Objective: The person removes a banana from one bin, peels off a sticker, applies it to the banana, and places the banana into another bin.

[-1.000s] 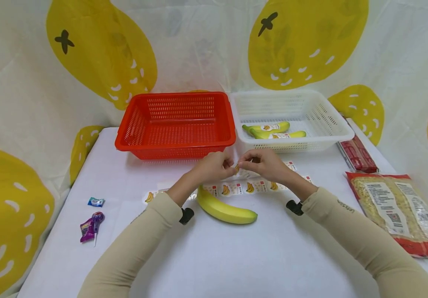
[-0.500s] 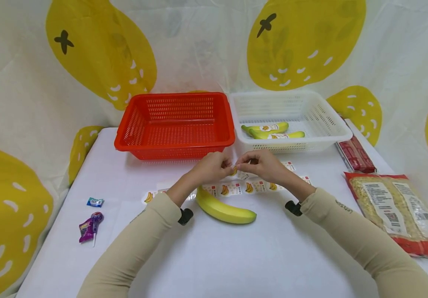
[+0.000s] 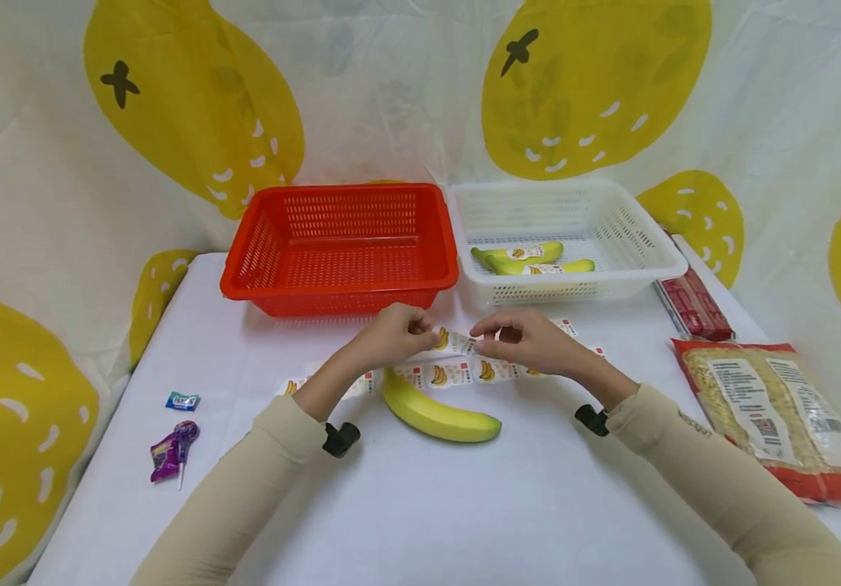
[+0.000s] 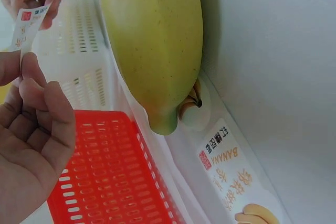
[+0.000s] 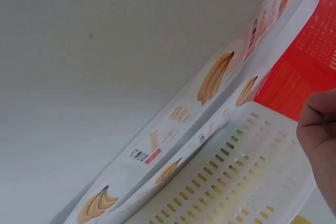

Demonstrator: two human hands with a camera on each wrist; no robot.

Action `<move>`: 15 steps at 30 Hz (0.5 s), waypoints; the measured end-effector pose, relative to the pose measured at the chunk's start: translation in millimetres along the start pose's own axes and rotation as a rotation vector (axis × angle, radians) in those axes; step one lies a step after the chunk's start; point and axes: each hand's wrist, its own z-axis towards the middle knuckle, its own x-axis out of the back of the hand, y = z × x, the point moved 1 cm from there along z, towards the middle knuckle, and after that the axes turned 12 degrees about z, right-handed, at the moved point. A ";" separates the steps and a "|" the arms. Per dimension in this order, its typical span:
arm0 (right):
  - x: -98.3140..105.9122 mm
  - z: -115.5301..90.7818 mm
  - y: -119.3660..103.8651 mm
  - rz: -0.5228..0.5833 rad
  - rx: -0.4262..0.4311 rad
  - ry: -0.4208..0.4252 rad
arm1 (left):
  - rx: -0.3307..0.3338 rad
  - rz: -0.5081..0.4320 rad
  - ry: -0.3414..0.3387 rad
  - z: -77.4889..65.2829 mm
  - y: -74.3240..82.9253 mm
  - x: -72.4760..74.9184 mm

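Note:
A small white banana label (image 3: 453, 341) stretches between the two hands, above a strip of similar labels (image 3: 452, 374). My left hand (image 3: 393, 335) pinches its banana-picture end between thumb and finger. At the other end are the fingertips of my right hand (image 3: 526, 340), which appear to hold that edge. In the left wrist view the label (image 4: 27, 27) is bent and twisted. Just below the hands lies a yellow banana (image 3: 438, 413), its stem end over the label strip. The right wrist view catches only a few bent fingers (image 5: 320, 124).
Behind the hands stand a red basket (image 3: 339, 285) and a white basket (image 3: 574, 285); two labelled bananas (image 3: 530, 259) lie in the white one. A wrapped candy (image 3: 182, 401), a lollipop (image 3: 184, 439) and a purple packet (image 3: 164, 457) are at left. A grain bag (image 3: 772, 407) and red box (image 3: 694, 305) are at right.
The hands have moved apart, the left one leftward and the right one slightly rightward. The label, earlier mostly hidden by the fingers, now shows spread between them. The banana has stayed put.

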 end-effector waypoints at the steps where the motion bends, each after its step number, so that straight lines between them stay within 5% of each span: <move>1: -1.9 -0.8 -1.5 -0.010 0.017 -0.008 | 0.001 -0.010 -0.001 -2.3 0.3 0.8; 8: -13.0 0.9 -9.0 -0.046 0.114 0.016 | -0.018 -0.051 -0.006 -11.2 -0.2 2.7; 15: -20.3 1.1 -8.5 0.024 0.038 0.002 | -0.026 -0.057 -0.018 -17.4 -5.0 3.6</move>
